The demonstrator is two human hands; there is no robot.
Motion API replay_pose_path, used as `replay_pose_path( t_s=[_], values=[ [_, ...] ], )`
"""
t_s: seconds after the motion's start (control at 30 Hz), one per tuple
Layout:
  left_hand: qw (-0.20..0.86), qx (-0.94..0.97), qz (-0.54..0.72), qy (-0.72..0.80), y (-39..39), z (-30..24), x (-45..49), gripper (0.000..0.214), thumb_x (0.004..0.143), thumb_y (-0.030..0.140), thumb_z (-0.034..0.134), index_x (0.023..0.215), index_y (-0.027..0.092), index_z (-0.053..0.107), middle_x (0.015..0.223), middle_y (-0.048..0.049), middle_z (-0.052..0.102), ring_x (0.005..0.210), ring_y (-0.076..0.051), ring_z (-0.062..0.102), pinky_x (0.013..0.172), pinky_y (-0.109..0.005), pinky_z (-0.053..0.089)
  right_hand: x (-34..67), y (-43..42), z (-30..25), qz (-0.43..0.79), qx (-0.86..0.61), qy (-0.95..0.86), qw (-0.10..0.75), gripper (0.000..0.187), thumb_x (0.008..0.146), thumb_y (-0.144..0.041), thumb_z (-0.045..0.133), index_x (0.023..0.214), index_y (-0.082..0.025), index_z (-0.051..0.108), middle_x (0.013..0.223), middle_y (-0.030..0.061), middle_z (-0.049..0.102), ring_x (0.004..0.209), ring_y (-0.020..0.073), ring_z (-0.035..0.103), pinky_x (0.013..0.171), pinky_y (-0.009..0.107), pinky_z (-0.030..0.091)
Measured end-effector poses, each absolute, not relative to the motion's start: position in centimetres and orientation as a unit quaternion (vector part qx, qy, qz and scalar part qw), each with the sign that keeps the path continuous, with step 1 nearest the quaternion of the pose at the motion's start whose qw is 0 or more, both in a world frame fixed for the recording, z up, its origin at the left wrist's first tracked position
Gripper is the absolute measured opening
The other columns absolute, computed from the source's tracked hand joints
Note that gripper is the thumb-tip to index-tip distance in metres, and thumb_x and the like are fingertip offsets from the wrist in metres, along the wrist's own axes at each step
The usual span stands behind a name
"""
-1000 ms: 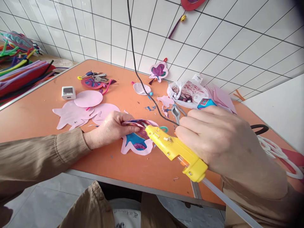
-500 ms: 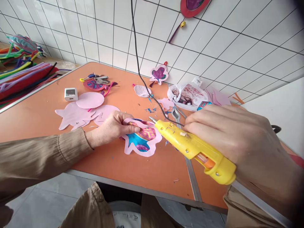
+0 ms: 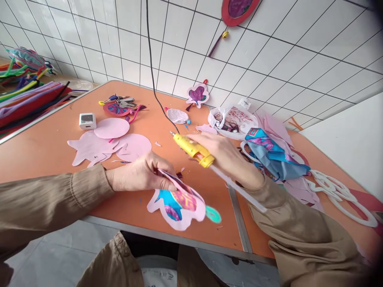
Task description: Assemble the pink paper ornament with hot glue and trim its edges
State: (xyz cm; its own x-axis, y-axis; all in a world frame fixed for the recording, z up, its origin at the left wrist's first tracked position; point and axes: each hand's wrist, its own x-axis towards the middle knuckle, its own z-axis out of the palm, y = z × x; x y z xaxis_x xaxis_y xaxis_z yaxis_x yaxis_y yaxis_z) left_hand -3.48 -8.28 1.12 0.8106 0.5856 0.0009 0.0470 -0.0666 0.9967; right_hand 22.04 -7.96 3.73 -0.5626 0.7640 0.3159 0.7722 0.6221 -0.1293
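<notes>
My left hand [image 3: 140, 174] pinches the top edge of a pink paper cutout [image 3: 179, 205] with a blue, purple and pink patterned middle, lifted slightly over the orange table's [image 3: 44, 149] near edge. My right hand [image 3: 227, 157] is wrapped around a yellow glue gun [image 3: 193, 148], reached out over the table's middle, with a clear glue stick trailing back along my wrist. The gun's black cord [image 3: 151, 59] runs up the tiled wall.
Pink paper shapes [image 3: 110, 139], a small white device [image 3: 87, 120] and keys [image 3: 119, 101] lie at the left. Pipe cleaners [image 3: 26, 95] are piled far left. A white plastic bag [image 3: 233, 119], blue patterned fabric [image 3: 272, 153] and white cutouts [image 3: 344, 195] crowd the right.
My right hand has carried the glue gun away from the cutout, farther out over the table. My left hand has pulled the cutout toward the near edge and lifted it.
</notes>
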Motion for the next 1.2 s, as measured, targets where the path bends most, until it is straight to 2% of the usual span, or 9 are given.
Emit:
replay_pose_path(
  t_s=[0.13, 0.27, 0.4, 0.47, 0.53, 0.6, 0.67, 0.9, 1.2],
  values=[
    [0.655, 0.695, 0.196, 0.222, -8.4, 1.2, -3.4, 0.024, 0.076, 0.031, 0.085, 0.075, 0.009, 0.077, 0.070, -0.0080, 0.073, 0.061, -0.013, 0.064, 0.055, -0.021, 0.052, 22.0, -7.3, 1.5, -0.017, -0.397, -0.916, 0.057, 0.076, 0.085, -0.004, 0.057, 0.157, -0.021, 0.040, 0.112, 0.0114, 0.067, 0.091, 0.0216, 0.066, 0.072, 0.031, 0.050],
    [0.668, 0.653, 0.230, 0.271, -8.1, 0.9, -3.2, 0.036, 0.068, 0.041, 0.092, 0.069, 0.010, 0.073, 0.059, -0.0032, 0.066, 0.049, -0.011, 0.056, 0.043, -0.020, 0.044, 22.8, -6.9, 0.9, 0.040, -0.336, -0.941, 0.028, 0.092, 0.078, 0.005, 0.052, 0.163, -0.023, 0.031, 0.136, 0.0168, 0.060, 0.117, 0.0255, 0.064, 0.084, 0.038, 0.058],
    [0.674, 0.631, 0.246, 0.296, -8.3, 1.1, -3.1, 0.042, 0.065, 0.045, 0.093, 0.071, 0.010, 0.072, 0.056, -0.0018, 0.063, 0.044, -0.010, 0.053, 0.039, -0.021, 0.042, 23.2, -6.7, 2.1, 0.051, -0.352, -0.929, 0.103, 0.062, 0.081, 0.002, 0.050, 0.136, -0.022, 0.065, 0.147, 0.0138, 0.060, 0.133, 0.0281, 0.061, 0.102, 0.048, 0.056],
    [0.670, 0.629, 0.255, 0.302, -8.5, 1.2, -3.0, 0.042, 0.066, 0.045, 0.092, 0.076, 0.009, 0.074, 0.056, -0.0018, 0.064, 0.042, -0.009, 0.051, 0.038, -0.021, 0.041, 22.8, -7.3, 3.1, 0.056, -0.395, -0.888, 0.230, 0.039, 0.085, -0.001, 0.048, 0.102, -0.021, 0.076, 0.117, 0.0089, 0.076, 0.111, 0.0254, 0.072, 0.099, 0.049, 0.058],
    [0.660, 0.629, 0.268, 0.312, -8.6, 1.3, -2.9, 0.042, 0.069, 0.046, 0.090, 0.077, 0.009, 0.074, 0.055, -0.0022, 0.064, 0.041, -0.009, 0.050, 0.037, -0.021, 0.039, 22.0, -8.6, 4.2, 0.106, -0.425, -0.821, 0.367, 0.027, 0.089, -0.009, 0.051, 0.080, -0.023, 0.072, 0.081, 0.0027, 0.075, 0.080, 0.0208, 0.072, 0.083, 0.044, 0.061],
    [0.644, 0.633, 0.279, 0.326, -8.7, 1.2, -2.8, 0.041, 0.071, 0.047, 0.088, 0.076, 0.009, 0.073, 0.053, -0.0022, 0.063, 0.040, -0.009, 0.050, 0.037, -0.021, 0.039, 21.0, -10.3, 5.1, 0.216, -0.402, -0.810, 0.369, 0.017, 0.094, -0.022, 0.056, 0.096, -0.025, 0.073, 0.088, 0.0027, 0.077, 0.081, 0.0206, 0.074, 0.074, 0.038, 0.061],
    [0.628, 0.640, 0.287, 0.337, -8.7, 1.0, -2.7, 0.042, 0.071, 0.047, 0.087, 0.076, 0.009, 0.073, 0.053, -0.0018, 0.063, 0.040, -0.009, 0.050, 0.036, -0.021, 0.040, 19.9, -11.9, 5.6, 0.222, -0.368, -0.833, 0.349, 0.023, 0.089, -0.035, 0.070, 0.110, -0.024, 0.072, 0.100, 0.0050, 0.078, 0.087, 0.0224, 0.074, 0.073, 0.036, 0.060],
    [0.570, 0.698, 0.297, 0.316, -8.9, 0.7, -2.6, 0.032, 0.079, 0.041, 0.081, 0.080, 0.009, 0.076, 0.055, -0.0012, 0.064, 0.043, -0.007, 0.049, 0.041, -0.018, 0.039, 17.9, -13.5, 4.8, 0.121, -0.405, -0.853, 0.308, 0.006, 0.084, -0.021, 0.073, 0.086, -0.018, 0.068, 0.075, 0.0011, 0.068, 0.065, 0.0143, 0.061, 0.060, 0.029, 0.047],
    [0.533, 0.739, 0.290, 0.293, -8.6, -0.1, -2.8, 0.035, 0.084, 0.046, 0.077, 0.085, 0.011, 0.080, 0.068, -0.0074, 0.076, 0.055, -0.013, 0.064, 0.048, -0.019, 0.047, 17.8, -13.3, 3.9, 0.143, -0.397, -0.838, 0.347, 0.020, 0.090, -0.021, 0.072, 0.071, -0.019, 0.067, 0.066, -0.0004, 0.071, 0.057, 0.0117, 0.061, 0.055, 0.027, 0.046]
  ],
)
